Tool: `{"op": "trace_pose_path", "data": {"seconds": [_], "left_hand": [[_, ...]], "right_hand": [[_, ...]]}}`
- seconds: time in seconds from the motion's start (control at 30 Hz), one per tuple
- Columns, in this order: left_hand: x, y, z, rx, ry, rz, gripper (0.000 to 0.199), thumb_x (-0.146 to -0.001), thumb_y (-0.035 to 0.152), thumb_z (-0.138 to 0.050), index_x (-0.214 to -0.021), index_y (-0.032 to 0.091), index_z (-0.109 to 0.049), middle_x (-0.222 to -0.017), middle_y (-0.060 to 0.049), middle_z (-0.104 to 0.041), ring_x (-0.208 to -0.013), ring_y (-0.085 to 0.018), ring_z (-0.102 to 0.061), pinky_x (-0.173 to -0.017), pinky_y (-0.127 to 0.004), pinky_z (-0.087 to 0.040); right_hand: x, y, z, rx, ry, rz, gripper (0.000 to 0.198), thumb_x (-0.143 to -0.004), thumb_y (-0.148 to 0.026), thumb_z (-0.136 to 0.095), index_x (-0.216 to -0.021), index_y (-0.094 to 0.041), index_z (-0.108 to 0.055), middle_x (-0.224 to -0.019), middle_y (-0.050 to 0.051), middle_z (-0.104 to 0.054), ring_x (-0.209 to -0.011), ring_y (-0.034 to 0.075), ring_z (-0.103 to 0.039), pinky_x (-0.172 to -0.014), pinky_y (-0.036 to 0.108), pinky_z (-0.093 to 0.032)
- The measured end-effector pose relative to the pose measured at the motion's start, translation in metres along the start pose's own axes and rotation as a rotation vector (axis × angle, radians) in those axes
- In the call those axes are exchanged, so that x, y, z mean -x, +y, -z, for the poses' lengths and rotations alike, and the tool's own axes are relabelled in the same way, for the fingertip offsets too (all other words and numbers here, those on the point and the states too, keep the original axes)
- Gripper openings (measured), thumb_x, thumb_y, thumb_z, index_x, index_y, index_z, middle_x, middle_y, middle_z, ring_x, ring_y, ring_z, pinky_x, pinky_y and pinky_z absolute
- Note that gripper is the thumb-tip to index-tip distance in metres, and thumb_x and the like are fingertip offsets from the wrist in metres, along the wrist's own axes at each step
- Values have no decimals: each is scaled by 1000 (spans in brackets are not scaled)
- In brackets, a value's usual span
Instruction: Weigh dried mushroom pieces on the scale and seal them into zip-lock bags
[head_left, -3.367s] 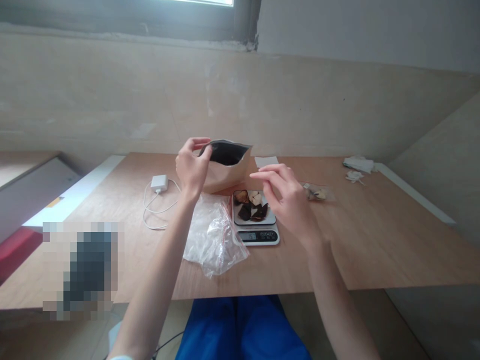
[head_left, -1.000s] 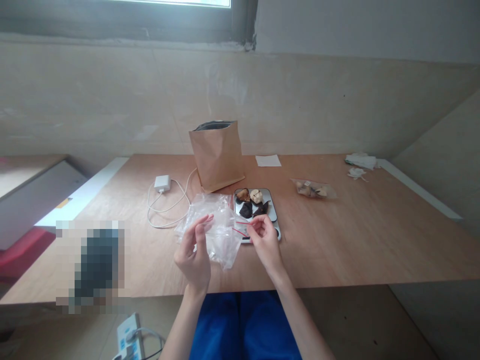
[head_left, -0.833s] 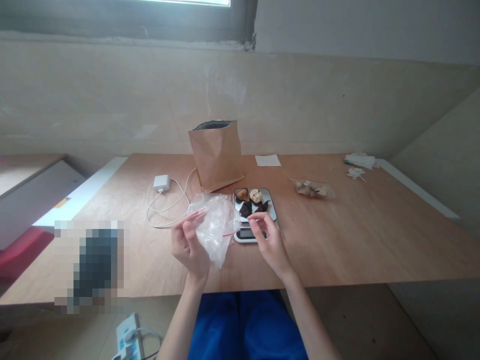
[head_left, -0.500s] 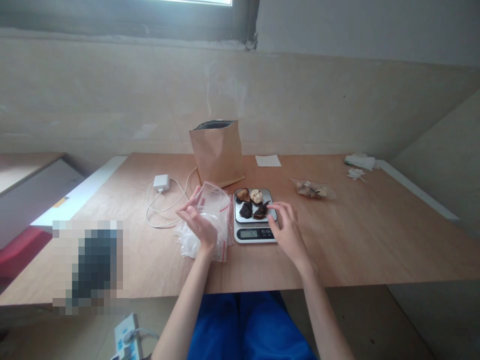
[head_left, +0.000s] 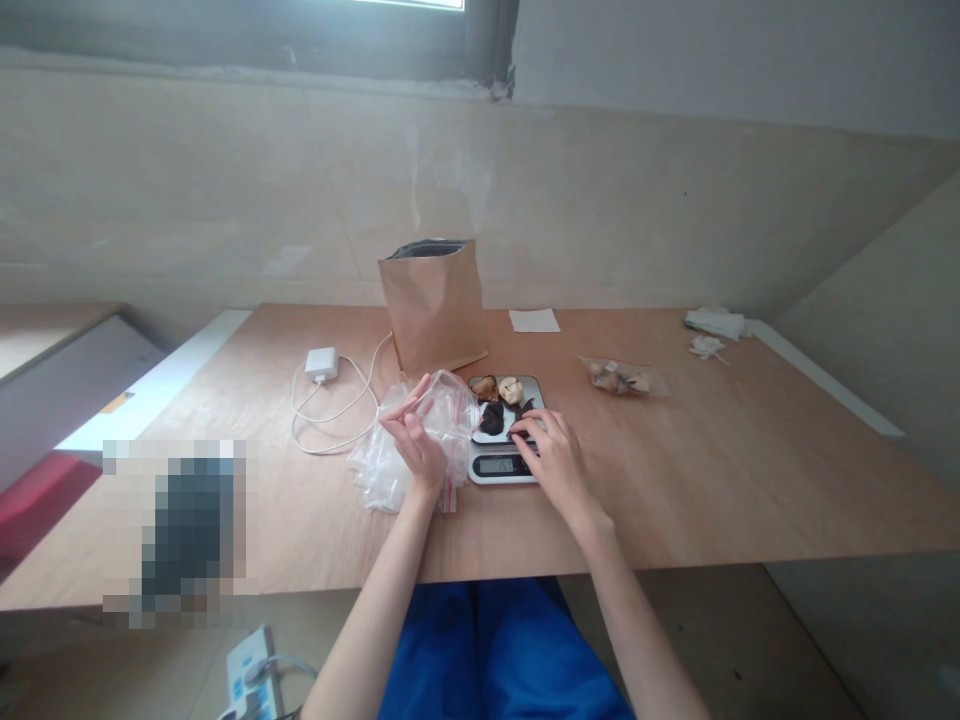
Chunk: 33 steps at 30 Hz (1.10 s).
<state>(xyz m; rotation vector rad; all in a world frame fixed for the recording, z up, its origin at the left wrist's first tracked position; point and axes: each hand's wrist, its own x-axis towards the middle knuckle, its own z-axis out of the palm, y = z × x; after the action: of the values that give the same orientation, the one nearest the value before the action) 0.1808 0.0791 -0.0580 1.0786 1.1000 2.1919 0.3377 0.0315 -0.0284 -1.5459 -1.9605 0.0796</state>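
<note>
My left hand point(head_left: 421, 452) grips a clear zip bag point(head_left: 456, 400) by its mouth, which leans toward the scale. More clear zip bags point(head_left: 379, 485) lie in a pile under that hand. On the plate of a white kitchen scale point(head_left: 475, 468) rest several dried pieces that look like mushrooms: a brown one point(head_left: 486, 388), a cream one point(head_left: 511, 390) and a black one point(head_left: 492, 418). My right hand point(head_left: 553, 458) has its thumb and fingertips closed around a dark dried piece point(head_left: 528, 407) at the plate's right side, partly hidden by the fingers.
Behind the bags stands an open brown paper pouch point(head_left: 435, 310). A white charger point(head_left: 322, 363) with a looped cable lies to the left. On the right are a filled clear packet point(head_left: 622, 378) and white crumpled items point(head_left: 716, 323). A white paper point(head_left: 534, 321) lies near the wall.
My right hand has moved left over the scale and closed its fingers on the dark piece. My left hand has shifted right, bringing the clear bag's mouth against the scale's plate edge.
</note>
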Motion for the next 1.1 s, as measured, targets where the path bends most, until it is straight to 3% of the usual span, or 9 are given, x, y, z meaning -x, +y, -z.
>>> {"op": "trace_pose_path", "data": {"seconds": [0.17, 0.37, 0.43, 0.53, 0.6, 0.77, 0.9, 1.1], "left_hand": [[1, 1, 1, -43, -13, 24, 14, -85, 33, -32, -90, 21, -34, -102, -14, -64, -100, -22, -62, -82, -41, -51], [3, 3, 1, -14, -61, -44, 16, -87, 36, -31, -91, 22, -33, -106, -13, -63, -102, -21, -61, -79, -40, -51], [4, 3, 1, -8, -78, -61, 16, -87, 37, -31, -92, 22, -33, -107, -13, -63, -103, -21, -61, -79, -40, -51], [5, 3, 2, 6, -104, -63, 16, -87, 38, -31, -92, 23, -33, -108, -12, -62, -104, -21, -60, -80, -41, -51], [6, 4, 3, -8, -105, -48, 17, -87, 39, -29, -92, 23, -33, -108, -12, -62, -105, -21, -60, -79, -41, -51], [6, 4, 3, 6, -95, -15, 13, -88, 36, -28, -89, 24, -33, -105, -10, -63, -104, -20, -60, -75, -41, -52], [5, 4, 3, 56, -112, -42, 13, -88, 36, -30, -89, 24, -33, -106, -9, -62, -103, -20, -60, -75, -42, -52], [5, 8, 3, 44, -71, -19, 11, -86, 34, -30, -89, 23, -32, -103, -11, -62, -103, -21, -60, -76, -42, -52]], "right_hand": [[-7, -17, 23, -85, 53, -72, 12, -85, -22, -50, -85, -22, -62, -88, 5, -65, -86, 23, -56, -79, 38, -42], [-33, -57, 44, -538, 250, -219, 16, -83, -33, -54, -90, -20, -60, -84, 3, -66, -78, 16, -61, -73, 28, -48], [-41, -65, 41, -641, 226, -230, 17, -82, -34, -55, -90, -19, -61, -83, 3, -66, -77, 15, -61, -71, 26, -48], [-48, -67, 29, -704, 35, -211, 21, -82, -34, -54, -95, -20, -61, -79, 2, -67, -71, 14, -62, -65, 24, -49], [-48, -61, 20, -658, -39, -197, 22, -83, -34, -52, -99, -21, -61, -82, 2, -68, -70, 14, -61, -64, 25, -48], [-42, -33, 3, -432, 67, -166, 23, -87, -22, -39, -95, -20, -61, -95, 6, -64, -83, 17, -60, -76, 31, -48], [-32, -19, -9, -218, -44, -15, 25, -86, -17, -40, -100, -19, -61, -101, 9, -59, -100, 23, -54, -89, 39, -44], [-22, -18, -16, -84, -123, 86, 24, -83, -16, -48, -104, -21, -59, -110, 11, -55, -102, 26, -53, -88, 45, -45]]}}
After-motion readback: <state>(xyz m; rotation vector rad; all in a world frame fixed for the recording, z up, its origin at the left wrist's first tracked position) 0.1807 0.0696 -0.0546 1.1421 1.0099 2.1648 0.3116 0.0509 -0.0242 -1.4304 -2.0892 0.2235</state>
